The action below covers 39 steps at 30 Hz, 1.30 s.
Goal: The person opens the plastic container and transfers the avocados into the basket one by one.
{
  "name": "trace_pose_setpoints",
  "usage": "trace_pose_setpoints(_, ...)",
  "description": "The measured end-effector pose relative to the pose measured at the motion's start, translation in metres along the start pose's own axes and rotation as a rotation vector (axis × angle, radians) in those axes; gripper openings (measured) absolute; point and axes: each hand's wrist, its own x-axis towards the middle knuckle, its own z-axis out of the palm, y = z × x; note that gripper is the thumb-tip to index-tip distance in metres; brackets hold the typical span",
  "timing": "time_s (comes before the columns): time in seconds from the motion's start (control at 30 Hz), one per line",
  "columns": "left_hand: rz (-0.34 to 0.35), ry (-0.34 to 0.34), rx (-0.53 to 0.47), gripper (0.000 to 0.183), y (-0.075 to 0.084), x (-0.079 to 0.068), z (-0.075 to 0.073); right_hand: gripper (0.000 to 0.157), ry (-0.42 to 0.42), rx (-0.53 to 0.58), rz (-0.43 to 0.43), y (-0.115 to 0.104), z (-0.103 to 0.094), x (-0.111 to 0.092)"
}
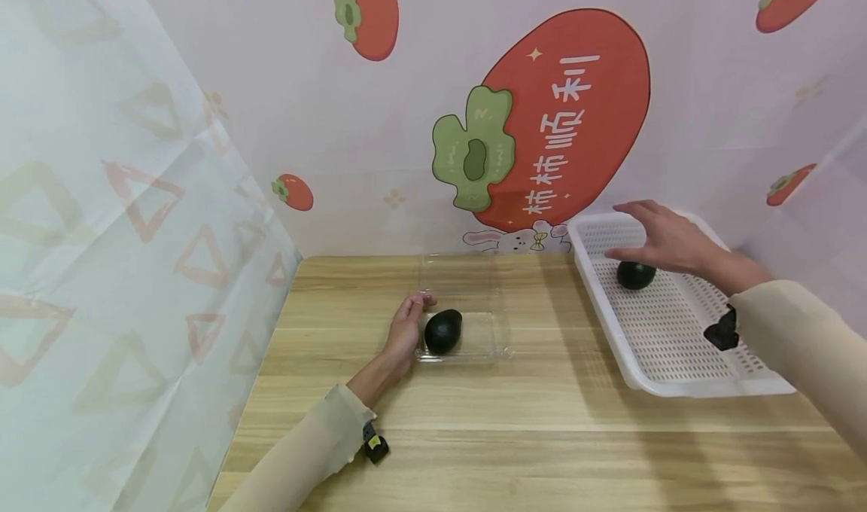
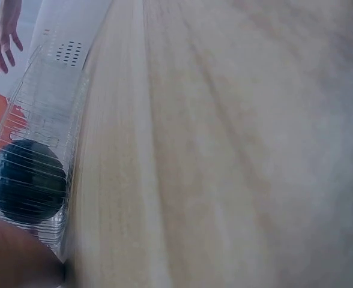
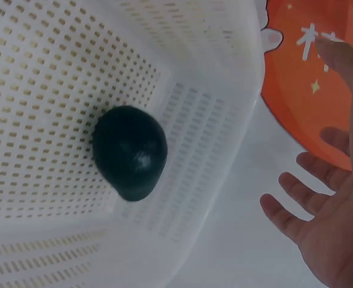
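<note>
A clear plastic clamshell box [image 1: 477, 339] lies with its lid raised on the table. Inside its left end is a dark avocado [image 1: 443, 331], seen through the ribbed wall in the left wrist view [image 2: 27, 180]. My left hand [image 1: 404, 327] holds the box by its left side, fingers bent at the edge. Over the white basket [image 1: 612, 331] hovers my right hand [image 1: 673, 245], thumb and fingers spread wide with nothing between them. Below it, a second avocado [image 1: 635, 275] rests on the basket's perforated floor, near its far left wall; the right wrist view shows it whole [image 3: 130, 153].
The wooden table [image 1: 542, 452] meets a persimmon-printed wall sheet [image 1: 379, 135] at the back. Another printed sheet [image 1: 135, 256] hangs along the left side. The basket's raised rim stands at the table's right end, to the right of the box.
</note>
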Motion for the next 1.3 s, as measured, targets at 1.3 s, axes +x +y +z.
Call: trace_pose_setpoints(1.3,-0.007,0.020,-0.002,0.037,-0.001,-0.001,0.001,0.098,0.002,-0.037,-0.325,-0.093,0.021,-0.003)
